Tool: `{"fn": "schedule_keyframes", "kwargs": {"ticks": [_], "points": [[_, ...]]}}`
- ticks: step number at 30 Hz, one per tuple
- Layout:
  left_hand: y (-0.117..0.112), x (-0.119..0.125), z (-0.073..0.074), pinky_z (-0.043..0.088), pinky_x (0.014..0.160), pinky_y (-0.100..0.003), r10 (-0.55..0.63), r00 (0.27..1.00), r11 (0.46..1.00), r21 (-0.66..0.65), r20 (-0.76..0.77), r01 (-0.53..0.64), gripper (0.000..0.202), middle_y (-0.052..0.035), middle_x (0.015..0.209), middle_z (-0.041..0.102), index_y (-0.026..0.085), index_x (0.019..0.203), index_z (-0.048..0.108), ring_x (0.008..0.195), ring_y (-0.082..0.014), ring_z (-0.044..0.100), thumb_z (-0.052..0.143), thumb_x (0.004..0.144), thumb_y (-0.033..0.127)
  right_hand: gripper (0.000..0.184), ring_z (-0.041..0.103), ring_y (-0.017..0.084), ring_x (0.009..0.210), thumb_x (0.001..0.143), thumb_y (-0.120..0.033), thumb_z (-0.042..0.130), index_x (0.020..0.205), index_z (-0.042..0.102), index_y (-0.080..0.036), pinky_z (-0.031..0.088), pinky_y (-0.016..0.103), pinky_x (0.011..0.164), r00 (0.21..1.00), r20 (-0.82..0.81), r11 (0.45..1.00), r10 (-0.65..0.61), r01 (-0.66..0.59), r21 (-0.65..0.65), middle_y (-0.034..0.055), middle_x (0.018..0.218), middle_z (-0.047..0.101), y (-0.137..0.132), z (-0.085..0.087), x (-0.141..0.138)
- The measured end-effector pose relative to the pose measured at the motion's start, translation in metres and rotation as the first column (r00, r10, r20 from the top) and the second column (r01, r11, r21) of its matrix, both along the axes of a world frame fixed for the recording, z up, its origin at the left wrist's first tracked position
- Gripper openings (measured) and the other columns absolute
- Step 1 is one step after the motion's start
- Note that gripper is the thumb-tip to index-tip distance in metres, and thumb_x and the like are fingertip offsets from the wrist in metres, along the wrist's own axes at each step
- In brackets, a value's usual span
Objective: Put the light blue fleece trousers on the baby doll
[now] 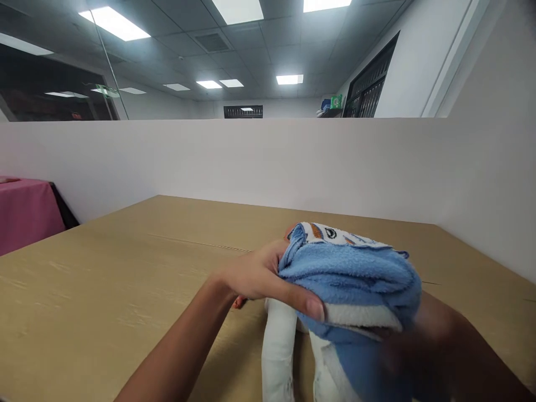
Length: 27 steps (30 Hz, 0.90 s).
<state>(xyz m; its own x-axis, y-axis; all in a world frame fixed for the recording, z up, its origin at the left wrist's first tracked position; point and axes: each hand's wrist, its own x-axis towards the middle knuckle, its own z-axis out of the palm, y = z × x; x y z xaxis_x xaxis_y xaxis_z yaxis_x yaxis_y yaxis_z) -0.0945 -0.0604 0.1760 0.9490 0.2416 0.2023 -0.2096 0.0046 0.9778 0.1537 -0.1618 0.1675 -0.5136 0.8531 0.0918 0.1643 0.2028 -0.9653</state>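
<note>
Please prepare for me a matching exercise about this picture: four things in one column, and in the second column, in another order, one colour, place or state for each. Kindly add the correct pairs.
Things
1. folded towel
2. left hand
3. pink cloth
4. tabletop

Colours, places, states
A. draped at the far left edge of the picture
B. tan, spread flat
C. mostly blue, with some white
D. holding item 1, thumb towards the camera

Pairs: 1-C, 2-D, 3-A, 4-B

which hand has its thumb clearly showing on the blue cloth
The left hand: its thumb lies on the near side of the blue cloth. The right hand is a blur with no clear thumb.
</note>
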Motion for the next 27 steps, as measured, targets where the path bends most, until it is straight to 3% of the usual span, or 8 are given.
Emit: {"fn": "schedule_keyframes", "kwargs": {"ticks": [2, 5, 9, 11, 13, 17, 21, 27], "points": [[-0.016, -0.008, -0.010, 0.051, 0.111, -0.036, 0.046, 0.998, 0.999, 0.015, 0.031, -0.047, 0.059, -0.0078, 0.114, 0.078, 0.019, 0.130, 0.072, 0.121, -0.0253, 0.068, 0.091, 0.076, 0.031, 0.072, 0.071, 0.031, 0.113, 0.077, -0.049, 0.089, 0.140, 0.066, -0.024, 0.057, 0.043, 0.104, 0.999, -0.003, 0.999, -0.047, 0.047, -0.003, 0.0099, 0.127, 0.073, -0.010, 0.001, -0.005], [-0.048, -0.023, -0.029, 0.047, 0.117, -0.042, 0.156, 0.987, 0.988, 0.006, 0.027, -0.156, 0.052, -0.0113, 0.123, 0.076, 0.017, 0.136, 0.069, 0.126, -0.0276, 0.065, 0.077, 0.091, 0.041, 0.066, 0.065, 0.036, 0.125, 0.080, -0.048, 0.085, 0.138, 0.067, -0.022, 0.052, 0.048, 0.111, 0.978, 0.057, 0.980, -0.201, 0.201, 0.007, 0.0122, 0.135, 0.070, -0.031, -0.006, -0.014], [-0.099, -0.040, -0.065, 0.049, 0.113, -0.042, 0.346, 0.938, 0.931, -0.128, 0.002, -0.343, 0.058, -0.0118, 0.128, 0.074, 0.019, 0.138, 0.068, 0.122, -0.0290, 0.068, 0.078, 0.089, 0.049, 0.059, 0.068, 0.037, 0.117, 0.080, -0.055, 0.080, 0.127, 0.070, -0.020, 0.052, 0.051, 0.108, 0.856, 0.238, 0.873, -0.459, 0.485, -0.060, 0.0125, 0.122, 0.075, -0.061, -0.033, -0.038], [-0.120, -0.043, -0.091, 0.051, 0.110, -0.041, 0.427, 0.904, 0.886, -0.193, -0.015, -0.422, 0.063, -0.0118, 0.127, 0.074, 0.018, 0.136, 0.068, 0.119, -0.0295, 0.069, 0.082, 0.084, 0.051, 0.050, 0.069, 0.036, 0.115, 0.080, -0.051, 0.079, 0.119, 0.072, -0.020, 0.053, 0.048, 0.107, 0.786, 0.347, 0.829, -0.512, 0.557, -0.039, 0.0108, 0.115, 0.077, -0.073, -0.049, -0.052], [-0.136, -0.044, -0.119, 0.055, 0.103, -0.039, 0.517, 0.853, 0.831, -0.198, -0.067, -0.519, 0.064, -0.0138, 0.122, 0.075, 0.015, 0.129, 0.071, 0.113, -0.0307, 0.070, 0.085, 0.079, 0.053, 0.040, 0.070, 0.034, 0.111, 0.080, -0.045, 0.078, 0.112, 0.074, -0.020, 0.054, 0.045, 0.103, 0.759, 0.412, 0.836, -0.505, 0.549, 0.014, 0.0098, 0.111, 0.077, -0.081, -0.062, -0.064], [-0.152, -0.039, -0.164, 0.060, 0.090, -0.038, 0.714, 0.662, 0.653, -0.125, -0.228, -0.747, 0.070, -0.0144, 0.110, 0.078, 0.013, 0.119, 0.074, 0.102, -0.0315, 0.073, 0.084, 0.074, 0.066, 0.024, 0.071, 0.031, 0.104, 0.084, -0.035, 0.071, 0.101, 0.076, -0.020, 0.056, 0.040, 0.094, 0.795, 0.437, 0.901, -0.420, 0.422, 0.098, 0.0089, 0.106, 0.079, -0.083, -0.081, -0.075], [-0.158, -0.029, -0.174, 0.060, 0.096, -0.042, 0.804, 0.532, 0.544, -0.031, -0.266, -0.838, 0.070, -0.0150, 0.116, 0.078, 0.013, 0.119, 0.075, 0.108, -0.0334, 0.072, 0.075, 0.079, 0.071, 0.029, 0.073, 0.028, 0.107, 0.083, -0.025, 0.066, 0.109, 0.077, -0.022, 0.055, 0.037, 0.096, 0.834, 0.361, 0.908, -0.417, 0.400, 0.125, 0.0062, 0.112, 0.080, -0.075, -0.095, -0.077], [-0.151, -0.021, -0.182, 0.053, 0.108, -0.045, 0.824, 0.518, 0.545, 0.071, -0.231, -0.835, 0.068, -0.0151, 0.125, 0.076, 0.015, 0.124, 0.073, 0.118, -0.0340, 0.069, 0.062, 0.089, 0.072, 0.029, 0.075, 0.030, 0.100, 0.080, -0.024, 0.065, 0.106, 0.079, -0.023, 0.057, 0.038, 0.088, 0.798, 0.347, 0.870, -0.493, 0.462, 0.172, 0.0050, 0.105, 0.081, -0.069, -0.110, -0.080]]}}
